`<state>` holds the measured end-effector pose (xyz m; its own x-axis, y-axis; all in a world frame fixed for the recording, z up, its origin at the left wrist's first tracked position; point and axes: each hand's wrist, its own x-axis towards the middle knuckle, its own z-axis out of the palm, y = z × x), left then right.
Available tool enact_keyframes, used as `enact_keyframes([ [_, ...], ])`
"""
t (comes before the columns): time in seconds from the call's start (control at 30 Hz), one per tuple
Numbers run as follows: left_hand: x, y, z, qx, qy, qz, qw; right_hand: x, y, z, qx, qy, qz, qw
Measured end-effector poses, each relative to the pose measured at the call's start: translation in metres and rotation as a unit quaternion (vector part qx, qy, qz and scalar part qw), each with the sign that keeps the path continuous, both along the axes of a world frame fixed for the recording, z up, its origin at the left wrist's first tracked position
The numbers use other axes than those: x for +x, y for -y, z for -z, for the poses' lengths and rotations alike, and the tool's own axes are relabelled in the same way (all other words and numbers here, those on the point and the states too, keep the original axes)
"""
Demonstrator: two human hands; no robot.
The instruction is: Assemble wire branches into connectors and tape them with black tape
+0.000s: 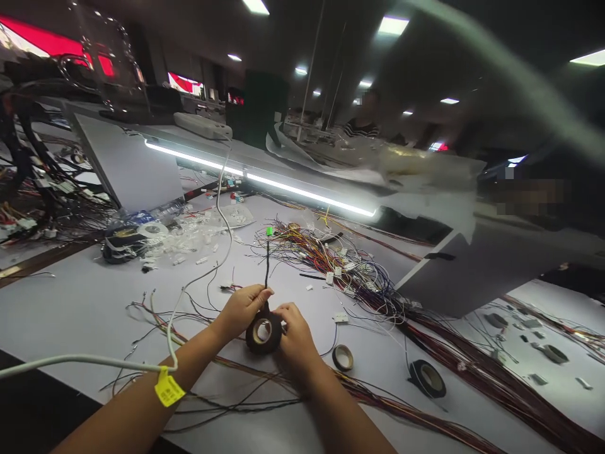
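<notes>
My left hand [246, 309] is closed, its thumb and fingers pinching a black-wrapped wire bundle [268, 261]. The bundle stands up from the grip and ends in a bright green connector [269, 231]. My right hand [297, 331] is closed on a roll of black tape [263, 333], which hangs just below the left fingers. A strip of tape appears to run from the roll up to the bundle, though my fingers partly hide the spot. Loose wires [227, 366] pass under both forearms on the white table.
A large wire pile [331, 258] lies beyond my hands, running into long dark red wires [454, 359] at right. An empty tape core [343, 357] and another black tape roll [428, 378] lie nearby. A white cable [217, 202] with a yellow tag [167, 386] crosses my left forearm.
</notes>
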<state>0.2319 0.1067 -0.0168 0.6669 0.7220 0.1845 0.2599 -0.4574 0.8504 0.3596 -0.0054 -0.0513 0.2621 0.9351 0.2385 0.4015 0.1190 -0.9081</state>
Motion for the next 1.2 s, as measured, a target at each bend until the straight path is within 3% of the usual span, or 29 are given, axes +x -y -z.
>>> enact_keyframes([
  [0.1,-0.004,0.011,0.008,-0.153,0.044,-0.025,0.987,0.001,-0.003,0.007,0.0,0.016,0.025,1.0],
  [0.17,-0.007,0.019,0.015,-0.199,0.053,-0.007,0.978,0.002,-0.003,0.012,0.002,0.029,0.026,0.999],
  [0.3,-0.013,0.025,0.024,-0.232,0.042,-0.038,0.971,-0.003,0.001,0.017,0.077,0.132,0.02,0.988],
  [0.43,-0.013,0.023,0.023,-0.254,0.016,-0.068,0.965,-0.009,0.008,0.017,0.164,0.22,-0.04,0.961],
  [0.5,-0.012,0.023,0.021,-0.259,0.027,-0.076,0.962,-0.004,0.012,0.017,0.147,0.178,-0.039,0.972],
  [0.57,-0.013,0.026,0.019,-0.265,0.03,-0.07,0.961,0.008,0.015,0.018,0.085,0.09,-0.003,0.992],
  [0.67,-0.018,0.03,0.014,-0.165,-0.005,-0.033,0.986,0.034,0.013,0.018,-0.017,-0.001,0.035,0.999],
  [0.77,-0.025,0.03,0.003,0.077,-0.044,0.053,0.995,0.055,-0.006,0.01,-0.032,0.054,0.009,0.998],
  [0.87,-0.026,0.026,-0.016,0.287,-0.052,0.173,0.941,0.062,-0.038,-0.003,-0.013,0.134,-0.047,0.99],
  [0.93,-0.022,0.022,-0.028,0.361,-0.045,0.253,0.897,0.057,-0.06,-0.009,-0.005,0.144,-0.077,0.987],
  [1.0,-0.015,0.018,-0.036,0.384,-0.046,0.317,0.866,0.046,-0.077,-0.01,-0.003,0.141,-0.1,0.985],
  [1.07,-0.007,0.012,-0.038,0.36,-0.055,0.342,0.866,0.035,-0.085,-0.008,-0.007,0.138,-0.118,0.983],
  [1.2,0.003,-0.003,-0.024,0.144,-0.088,0.259,0.951,0.029,-0.068,-0.002,-0.018,0.128,-0.118,0.984],
])
